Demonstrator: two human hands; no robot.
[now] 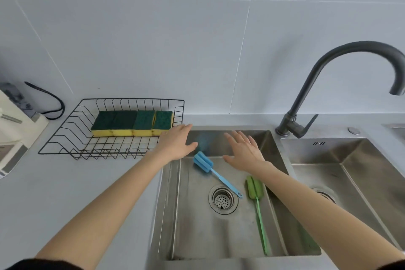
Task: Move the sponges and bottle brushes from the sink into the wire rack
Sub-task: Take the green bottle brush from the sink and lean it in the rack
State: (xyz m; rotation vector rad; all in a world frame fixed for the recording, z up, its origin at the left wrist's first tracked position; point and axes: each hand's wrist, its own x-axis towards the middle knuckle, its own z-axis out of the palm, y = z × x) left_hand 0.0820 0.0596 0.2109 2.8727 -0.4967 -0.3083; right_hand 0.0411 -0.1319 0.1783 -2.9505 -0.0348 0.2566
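- Grey tabletop: wire rack holds four sponges.
- Sink: blue brush, green brush.
- Left hand, right hand: fingers spread, holding nothing, above sink.

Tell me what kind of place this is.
Most likely a home kitchen counter: a stainless double sink with a dark gooseneck faucet, tiled wall behind, and a wire rack holding sponges.

In the steel-grey sink lie a light blue brush and a green brush. Left of the sink, the black wire rack holds sponges, dark green on top and yellow beneath. The tabletop is pale grey, the tap dark grey.
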